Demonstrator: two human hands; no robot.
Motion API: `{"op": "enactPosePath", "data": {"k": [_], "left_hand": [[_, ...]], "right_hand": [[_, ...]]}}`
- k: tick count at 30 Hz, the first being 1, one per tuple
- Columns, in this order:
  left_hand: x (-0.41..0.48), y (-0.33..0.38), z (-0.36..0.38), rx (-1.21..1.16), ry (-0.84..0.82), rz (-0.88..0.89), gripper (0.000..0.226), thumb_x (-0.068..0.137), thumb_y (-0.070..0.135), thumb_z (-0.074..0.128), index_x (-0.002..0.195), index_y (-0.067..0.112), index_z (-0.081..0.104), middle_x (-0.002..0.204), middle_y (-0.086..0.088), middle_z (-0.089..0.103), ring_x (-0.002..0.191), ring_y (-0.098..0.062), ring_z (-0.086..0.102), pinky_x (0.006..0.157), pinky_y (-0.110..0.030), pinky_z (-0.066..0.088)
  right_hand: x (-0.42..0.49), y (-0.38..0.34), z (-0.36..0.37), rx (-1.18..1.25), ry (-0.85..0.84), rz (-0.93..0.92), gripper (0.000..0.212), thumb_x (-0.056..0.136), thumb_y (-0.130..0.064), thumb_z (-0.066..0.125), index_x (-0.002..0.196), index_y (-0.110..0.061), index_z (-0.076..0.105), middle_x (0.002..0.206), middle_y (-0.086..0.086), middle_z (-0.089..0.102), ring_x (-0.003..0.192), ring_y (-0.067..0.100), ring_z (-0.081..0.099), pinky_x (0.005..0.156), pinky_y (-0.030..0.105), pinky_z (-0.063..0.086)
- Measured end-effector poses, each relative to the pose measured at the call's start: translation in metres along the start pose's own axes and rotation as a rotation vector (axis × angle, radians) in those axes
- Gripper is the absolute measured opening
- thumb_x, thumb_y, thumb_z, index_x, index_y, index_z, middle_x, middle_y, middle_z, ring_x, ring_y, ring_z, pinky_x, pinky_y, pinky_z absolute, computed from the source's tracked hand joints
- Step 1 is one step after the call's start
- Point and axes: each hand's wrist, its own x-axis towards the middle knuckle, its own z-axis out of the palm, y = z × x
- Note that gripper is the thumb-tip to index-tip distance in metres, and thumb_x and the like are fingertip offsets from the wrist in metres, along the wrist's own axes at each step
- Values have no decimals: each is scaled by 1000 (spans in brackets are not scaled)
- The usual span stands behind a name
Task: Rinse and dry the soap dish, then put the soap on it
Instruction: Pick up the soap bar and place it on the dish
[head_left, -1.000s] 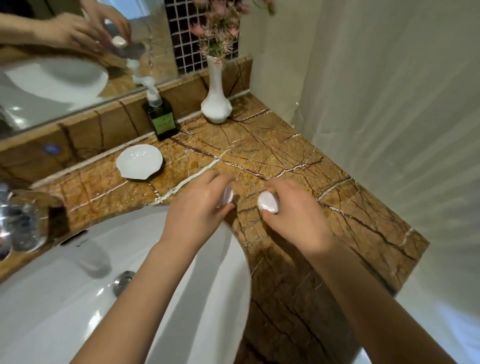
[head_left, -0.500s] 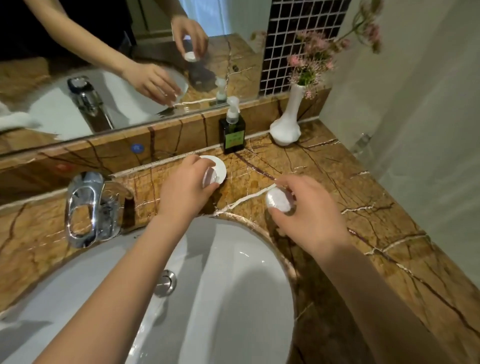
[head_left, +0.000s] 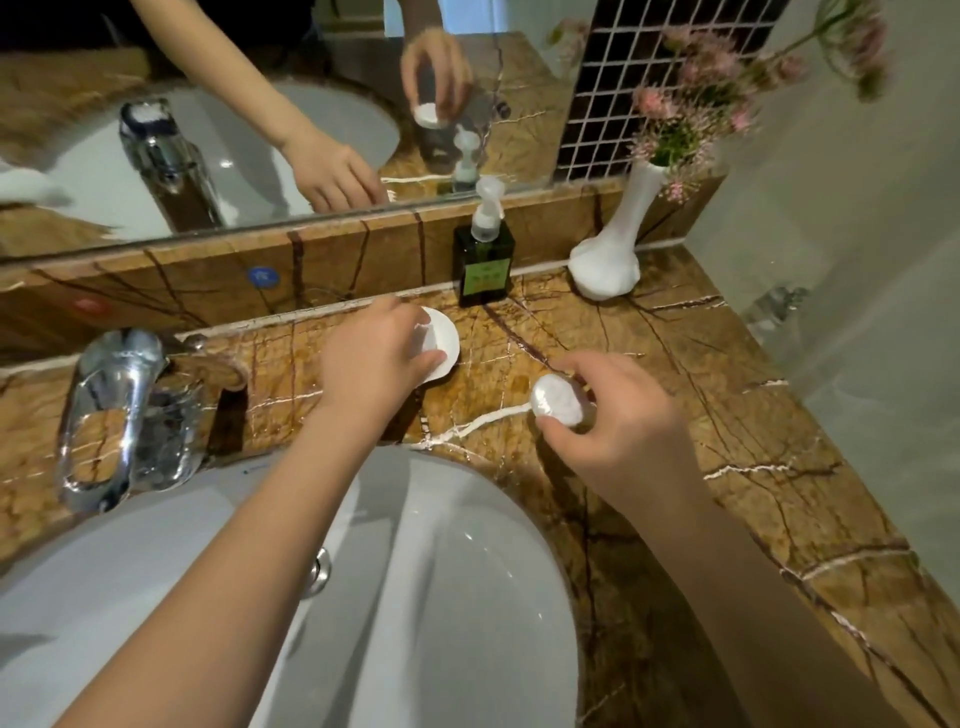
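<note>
The white soap dish (head_left: 449, 336) lies on the brown marble counter (head_left: 727, 415), just in front of the backsplash. My left hand (head_left: 374, 364) is over its left half and covers much of it, with the fingers pinched on a small white crumpled object (head_left: 427, 339) that I cannot identify. To the right, my right hand (head_left: 623, 431) holds an oval white soap bar (head_left: 557, 401) in its fingertips a little above the counter, about a hand's width from the dish.
The white sink basin (head_left: 467, 571) lies below both arms, with a chrome faucet (head_left: 119, 410) at its left. A green pump bottle (head_left: 483, 265) and a white flower vase (head_left: 608, 260) stand against the backsplash. A mirror sits above, a pale curtain (head_left: 857, 260) at right.
My left hand has reached forward and left from near the basin's rim to over the soap dish, carrying the small white object. My right hand has kept hold of the soap.
</note>
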Motion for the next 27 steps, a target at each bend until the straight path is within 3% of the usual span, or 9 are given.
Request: {"op": "enactPosePath", "data": {"k": [4,8,10,13,16,21,27], "left_hand": [[-2,1,-2,62,-28,31,42,75,47,70,102,15,66,93,-9,68,79,-31,62,52,-28,31],[-8,-4,-12,-6,-26,59,46,80,49,64,110,15,63,101,-10,68,92,-30,61,60,-33,40],[-16,-13,-21,-35,16,44,43,83,48,60,112,16,62,106,-8,68,99,-29,59,67,-37,45],[-32,-25,-32,-18,65,31,41,88,46,52,117,18,59,110,-4,66,104,-26,57,72,-38,48],[-45,-36,-38,-8,80,32,38,89,43,49,117,19,58,113,-3,66,105,-25,57,73,-38,50],[-54,-49,-40,-13,59,-17,37,91,43,45,119,21,58,116,-1,65,108,-22,57,74,-36,50],[-55,-48,-43,21,37,-65,36,90,41,44,114,20,60,113,0,67,105,-21,58,74,-34,48]], "right_hand": [[9,-5,8,31,-40,-2,32,76,-15,71,106,-7,66,95,7,67,87,22,60,73,35,50],[30,-14,22,12,-143,39,38,77,-24,70,113,-16,61,103,0,63,94,14,55,72,21,39],[47,-20,36,-21,-193,48,40,78,-29,68,116,-22,57,108,-2,61,100,15,54,74,23,37],[67,-34,61,-43,-214,12,40,80,-31,64,119,-24,55,112,-1,61,104,17,54,79,31,48],[79,-44,85,-44,-193,3,44,78,-30,64,121,-25,55,116,-2,61,106,17,55,77,29,45],[87,-52,110,-67,-229,15,40,77,-27,62,117,-24,56,117,1,60,108,21,54,79,38,51],[89,-52,114,-127,-267,17,36,79,-34,63,112,-23,56,114,0,61,105,21,54,78,37,50]]}}
